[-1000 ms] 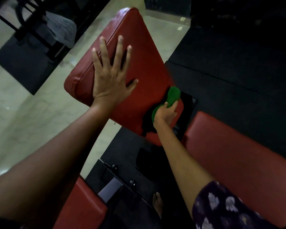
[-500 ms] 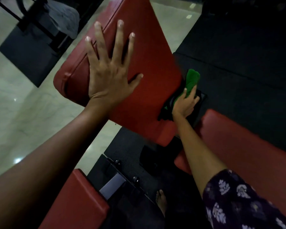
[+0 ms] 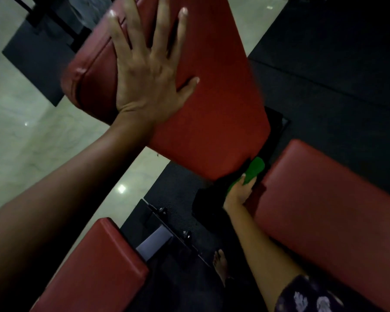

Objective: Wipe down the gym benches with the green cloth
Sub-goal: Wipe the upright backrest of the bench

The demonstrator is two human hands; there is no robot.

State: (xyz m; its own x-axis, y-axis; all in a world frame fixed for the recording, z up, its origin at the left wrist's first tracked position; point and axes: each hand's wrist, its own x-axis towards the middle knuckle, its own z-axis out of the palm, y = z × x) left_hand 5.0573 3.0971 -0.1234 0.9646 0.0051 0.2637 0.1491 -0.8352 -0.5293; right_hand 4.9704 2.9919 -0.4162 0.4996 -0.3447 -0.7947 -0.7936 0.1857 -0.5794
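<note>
Left hand (image 3: 148,70) splayed, right (image 3: 239,191) seemingly curled

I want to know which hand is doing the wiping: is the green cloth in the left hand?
No, the green cloth is held by the right hand below the red pad, while the left hand lies flat and spread on that pad.

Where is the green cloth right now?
Head view, lower right of centre: the green cloth is gripped by the right hand under the tilted red padded bench's lower corner.
</note>
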